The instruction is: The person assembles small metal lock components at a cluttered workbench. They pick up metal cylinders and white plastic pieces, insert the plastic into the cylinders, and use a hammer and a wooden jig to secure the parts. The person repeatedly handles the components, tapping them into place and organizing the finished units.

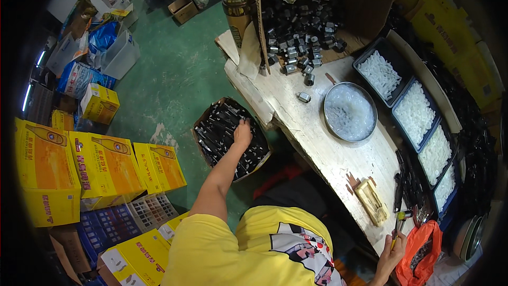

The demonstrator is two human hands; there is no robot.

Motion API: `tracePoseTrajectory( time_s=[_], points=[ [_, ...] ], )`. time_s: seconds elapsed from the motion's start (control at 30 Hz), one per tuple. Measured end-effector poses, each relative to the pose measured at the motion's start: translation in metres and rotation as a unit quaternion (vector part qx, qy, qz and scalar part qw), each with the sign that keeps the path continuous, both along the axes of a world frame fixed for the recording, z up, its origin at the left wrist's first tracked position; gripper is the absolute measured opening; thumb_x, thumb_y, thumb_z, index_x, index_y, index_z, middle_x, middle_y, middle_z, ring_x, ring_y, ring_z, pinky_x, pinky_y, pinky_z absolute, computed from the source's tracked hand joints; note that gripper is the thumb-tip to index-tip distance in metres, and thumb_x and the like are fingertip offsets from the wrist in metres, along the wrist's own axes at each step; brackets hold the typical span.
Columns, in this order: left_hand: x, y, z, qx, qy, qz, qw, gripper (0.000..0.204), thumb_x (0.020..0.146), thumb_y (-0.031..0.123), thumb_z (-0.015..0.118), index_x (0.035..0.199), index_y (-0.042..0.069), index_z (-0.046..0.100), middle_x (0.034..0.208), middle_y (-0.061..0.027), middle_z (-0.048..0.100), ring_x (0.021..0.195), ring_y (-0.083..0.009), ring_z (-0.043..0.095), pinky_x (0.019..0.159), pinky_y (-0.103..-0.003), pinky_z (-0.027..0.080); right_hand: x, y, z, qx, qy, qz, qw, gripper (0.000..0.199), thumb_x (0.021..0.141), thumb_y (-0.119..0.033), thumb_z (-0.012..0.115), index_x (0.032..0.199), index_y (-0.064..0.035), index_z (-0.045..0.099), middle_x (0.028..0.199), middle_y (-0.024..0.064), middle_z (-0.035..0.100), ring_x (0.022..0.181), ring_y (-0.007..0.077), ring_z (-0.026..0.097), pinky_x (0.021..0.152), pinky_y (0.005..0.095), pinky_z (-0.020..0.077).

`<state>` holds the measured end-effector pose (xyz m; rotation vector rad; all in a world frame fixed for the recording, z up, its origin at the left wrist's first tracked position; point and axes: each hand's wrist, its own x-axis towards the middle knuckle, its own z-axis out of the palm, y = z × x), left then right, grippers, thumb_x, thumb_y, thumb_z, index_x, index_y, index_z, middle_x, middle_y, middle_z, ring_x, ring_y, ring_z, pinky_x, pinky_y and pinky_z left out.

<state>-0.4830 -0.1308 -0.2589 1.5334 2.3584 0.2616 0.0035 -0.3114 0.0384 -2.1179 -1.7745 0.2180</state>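
My left hand [242, 134] is down in an open cardboard box [267, 160] on the floor, full of long thin black parts [217, 132]. Its fingers are drawn together among the parts; what they pinch is too small to make out. At the lower right, my right hand [390, 255] is closed around the handle of a small hammer [403, 215] with a yellow and dark head. The hammer is raised beside the workbench's [338, 153] near edge. Close to it lies a pale wooden block fixture [371, 202] with a recess.
Trays of white plastic pieces [420, 114] line the bench's right side, next to a metal bowl of clear pieces [350, 111]. A carton [365, 16] spills metal-and-black cylinders [296, 53] beside a flask [236, 8]. An orange bag [423, 254] sits lower right; yellow cartons [108, 164] stand left.
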Motion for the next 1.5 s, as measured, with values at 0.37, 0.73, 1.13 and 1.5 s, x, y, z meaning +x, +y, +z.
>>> tracePoseTrajectory(
  time_s=[0.37, 0.73, 1.13, 1.5],
  points=[
    [-0.033, -0.003, -0.038, -0.011, 0.147, -0.011, 0.989, 0.028, 0.085, 0.011, 0.04, 0.109, 0.007, 0.053, 0.117, -0.013, 0.049, 0.106, -0.0288, 0.047, 0.082, -0.042, 0.041, 0.052, -0.013, -0.028, 0.06, -0.028, -0.159, 0.985, 0.018, 0.082, -0.008, 0.057, 0.079, 0.0082, 0.05, 0.087, 0.021, 0.051, 0.083, 0.0362, 0.049, 0.072, 0.0417, 0.0388],
    [0.037, 0.018, 0.134, 0.468, -0.104, 0.032, 0.877, 0.022, 0.075, 0.004, 0.059, 0.097, 0.004, 0.056, 0.097, -0.0129, 0.047, 0.093, -0.0298, 0.045, 0.081, -0.038, 0.038, 0.084, -0.016, -0.072, 0.051, -0.153, -0.254, 0.954, 0.018, 0.08, -0.011, 0.059, 0.077, 0.0046, 0.052, 0.087, 0.0208, 0.05, 0.083, 0.0369, 0.048, 0.073, 0.0438, 0.0391],
    [0.116, 0.082, 0.217, 0.306, -0.035, -0.304, 0.901, 0.024, 0.07, 0.002, 0.064, 0.094, 0.001, 0.062, 0.088, -0.013, 0.054, 0.079, -0.0297, 0.051, 0.071, -0.037, 0.043, 0.085, -0.011, -0.047, 0.184, -0.122, -0.201, 0.954, 0.01, 0.074, -0.005, 0.059, 0.082, -0.0015, 0.054, 0.093, 0.0162, 0.052, 0.09, 0.0331, 0.049, 0.078, 0.0416, 0.0379],
    [0.158, 0.02, 0.243, 0.093, -0.558, -0.076, 0.821, 0.023, 0.073, 0.003, 0.068, 0.094, 0.006, 0.06, 0.067, 0.0034, 0.05, 0.044, -0.0025, 0.041, 0.036, -0.016, 0.031, 0.025, 0.116, -0.03, 0.249, -0.059, -0.064, 0.964, 0.015, 0.072, -0.009, 0.064, 0.086, -0.0088, 0.06, 0.087, 0.0062, 0.055, 0.087, 0.0243, 0.049, 0.074, 0.0381, 0.0332]
  ],
)
